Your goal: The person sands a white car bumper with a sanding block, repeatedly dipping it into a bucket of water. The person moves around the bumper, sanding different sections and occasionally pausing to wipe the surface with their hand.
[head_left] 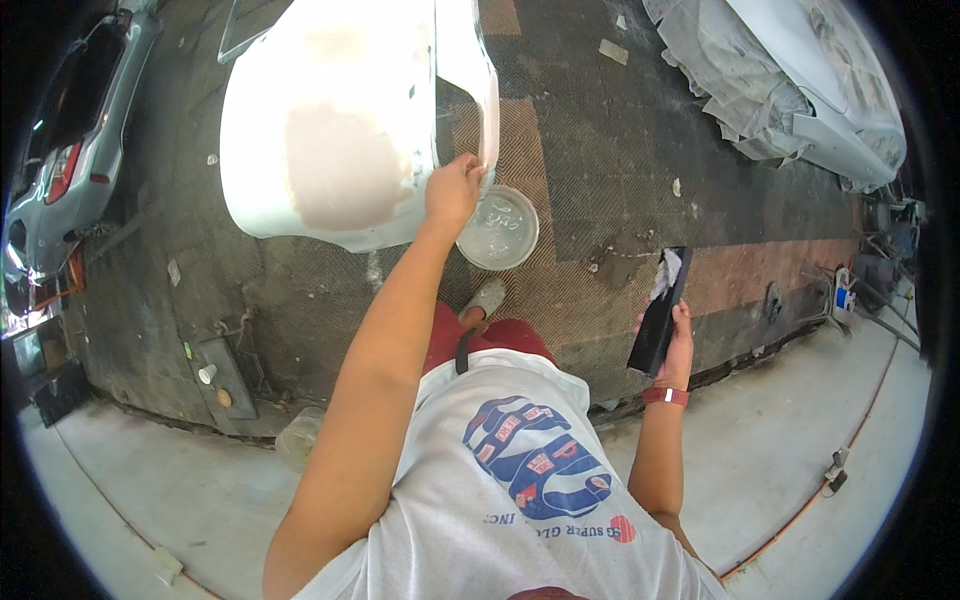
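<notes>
My left hand [452, 192] has its fingers wrapped on the narrow right edge of a large white car body panel [330, 130], which has beige-grey patches on its face. Just below that hand, partly behind it, a round clear container [502, 235] with cloudy contents stands on the floor. My right hand [677, 345] holds a long black sanding block [650, 335], with some pale whitish material on its upper part, out to the lower right of the panel.
A silver car [105, 150] is at the left, and sheet-wrapped white parts [770, 70] are at the upper right. A grey board with small items [225, 370] and a clear bucket [298, 435] lie lower left. Metal stands [840, 300] and cables edge the right.
</notes>
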